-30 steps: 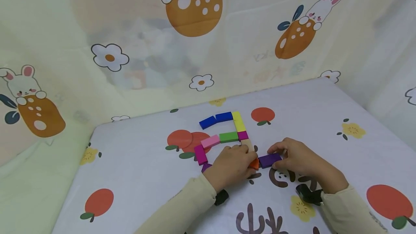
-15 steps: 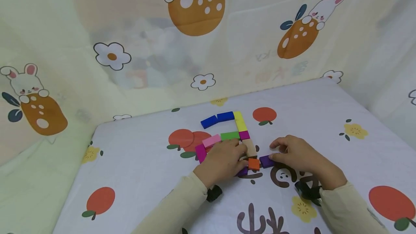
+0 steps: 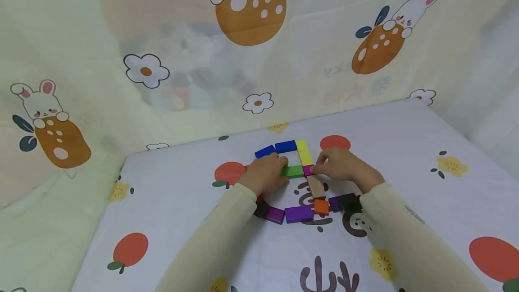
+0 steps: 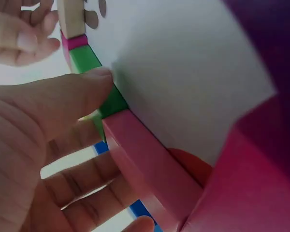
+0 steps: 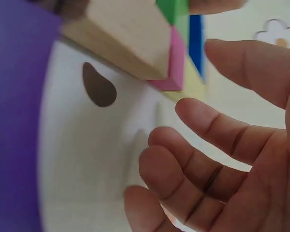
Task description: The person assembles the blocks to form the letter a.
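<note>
My left hand [image 3: 263,174] straddles the row of blocks, with its thumb and fingers on opposite sides of the green block [image 3: 293,172]. In the left wrist view the thumb presses the green block's near edge, beside a pink block [image 4: 150,164]; the head view hides most of the pink one. At the corner, my right hand [image 3: 346,168] has its fingertips beside a small magenta block [image 3: 308,170]. Thumb and fingers stand apart around that corner in the right wrist view. A plain wooden block [image 3: 316,187] runs from the magenta block towards the orange block [image 3: 321,207].
Beyond the hands, a yellow block [image 3: 305,152] joins two blue blocks [image 3: 286,146]. Nearer lie a violet block [image 3: 299,214], a purple block [image 3: 274,215] and a dark purple block [image 3: 336,203] beneath the right wrist. A patterned cloth [image 3: 182,238] covers the table; a curtain [image 3: 182,116] hangs behind.
My left hand has left the orange and violet blocks and moved up and left to the green block. The right hand has left the dark purple block and reached forward to the magenta block.
</note>
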`<state>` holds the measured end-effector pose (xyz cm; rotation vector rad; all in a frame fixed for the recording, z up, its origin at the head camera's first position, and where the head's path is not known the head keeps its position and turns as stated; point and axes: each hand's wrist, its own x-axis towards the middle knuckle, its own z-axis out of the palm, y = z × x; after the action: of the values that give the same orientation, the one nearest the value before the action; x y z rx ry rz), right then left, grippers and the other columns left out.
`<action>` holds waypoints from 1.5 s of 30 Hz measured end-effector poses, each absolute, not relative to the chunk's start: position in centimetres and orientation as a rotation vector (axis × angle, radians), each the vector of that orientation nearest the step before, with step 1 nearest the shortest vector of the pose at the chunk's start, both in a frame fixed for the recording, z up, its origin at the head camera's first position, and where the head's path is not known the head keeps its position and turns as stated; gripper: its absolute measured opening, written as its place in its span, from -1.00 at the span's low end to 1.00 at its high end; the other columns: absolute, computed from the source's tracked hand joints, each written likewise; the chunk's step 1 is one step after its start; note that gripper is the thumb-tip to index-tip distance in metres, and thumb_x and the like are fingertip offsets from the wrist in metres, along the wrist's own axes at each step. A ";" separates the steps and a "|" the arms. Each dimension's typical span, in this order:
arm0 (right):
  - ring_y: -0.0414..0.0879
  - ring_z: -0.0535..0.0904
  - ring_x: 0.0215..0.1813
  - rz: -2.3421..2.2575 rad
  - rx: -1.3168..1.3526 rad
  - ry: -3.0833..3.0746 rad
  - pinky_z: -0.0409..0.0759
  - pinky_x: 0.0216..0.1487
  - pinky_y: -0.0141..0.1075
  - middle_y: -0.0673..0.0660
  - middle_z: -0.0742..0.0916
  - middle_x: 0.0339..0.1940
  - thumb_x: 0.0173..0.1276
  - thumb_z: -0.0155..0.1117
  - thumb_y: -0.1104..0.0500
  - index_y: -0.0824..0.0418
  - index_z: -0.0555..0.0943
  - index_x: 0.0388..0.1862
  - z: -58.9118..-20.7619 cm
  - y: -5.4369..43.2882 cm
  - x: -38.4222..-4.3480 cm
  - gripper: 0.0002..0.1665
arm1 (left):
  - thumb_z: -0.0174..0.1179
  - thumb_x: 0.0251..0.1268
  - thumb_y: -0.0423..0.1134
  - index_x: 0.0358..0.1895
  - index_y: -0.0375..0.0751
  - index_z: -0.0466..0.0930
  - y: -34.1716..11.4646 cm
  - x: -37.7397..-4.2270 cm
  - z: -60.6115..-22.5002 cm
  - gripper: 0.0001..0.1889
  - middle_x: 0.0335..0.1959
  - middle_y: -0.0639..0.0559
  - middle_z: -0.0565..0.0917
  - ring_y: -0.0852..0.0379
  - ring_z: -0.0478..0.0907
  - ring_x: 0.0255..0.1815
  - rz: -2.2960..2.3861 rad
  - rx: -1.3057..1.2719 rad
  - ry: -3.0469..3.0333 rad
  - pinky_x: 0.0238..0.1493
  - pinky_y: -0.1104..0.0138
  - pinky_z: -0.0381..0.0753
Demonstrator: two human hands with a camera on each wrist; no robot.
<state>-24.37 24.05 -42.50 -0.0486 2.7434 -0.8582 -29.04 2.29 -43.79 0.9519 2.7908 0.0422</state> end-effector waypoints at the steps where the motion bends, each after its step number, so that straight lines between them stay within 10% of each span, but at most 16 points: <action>1: 0.00 0.51 -0.25 -0.853 -0.036 2.728 0.44 -0.29 -0.22 0.11 0.63 -0.39 0.42 0.36 -0.06 0.28 0.70 -0.13 -42.6 23.9 -24.9 -0.60 | 0.34 0.44 0.02 0.25 -0.01 0.65 2.3 -29.2 -43.9 -0.59 -0.08 0.07 0.61 0.14 0.49 -0.07 0.041 0.958 2.790 -0.01 0.26 0.60; 32: -0.09 0.45 -0.53 -0.879 0.053 2.535 0.39 -0.45 -0.33 0.04 0.52 -0.58 0.49 0.29 -0.07 0.25 0.61 -0.13 -43.9 24.1 -27.6 -0.63 | 0.32 0.48 -0.11 0.23 -0.11 0.62 -0.7 -35.1 -43.2 -0.64 0.00 0.01 0.66 0.09 0.54 -0.04 0.121 0.673 2.818 0.13 0.18 0.61; 39: 0.20 0.51 0.05 -0.798 0.097 2.683 0.59 0.03 0.02 0.36 0.63 0.10 0.49 0.26 -0.05 0.39 0.49 0.21 -42.8 22.8 -29.8 -0.42 | 0.27 0.52 -0.14 0.28 -0.09 0.61 -1.2 -35.6 -43.5 -0.64 0.03 0.01 0.64 0.09 0.52 -0.03 0.172 0.632 2.826 0.14 0.21 0.59; 45: 0.37 0.33 0.41 -0.772 0.027 2.751 0.37 0.40 0.32 0.43 0.45 0.48 0.47 0.30 0.02 0.29 0.41 0.48 -42.8 21.5 -32.1 -0.30 | 0.28 0.51 -0.11 0.29 -0.10 0.59 -1.4 -35.6 -43.4 -0.62 0.02 0.00 0.63 0.09 0.52 -0.02 0.178 0.641 2.831 0.15 0.22 0.58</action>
<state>-32.15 21.50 -42.79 0.0267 2.7510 -0.7722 -35.62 -1.36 -43.42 0.6405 2.8309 0.1780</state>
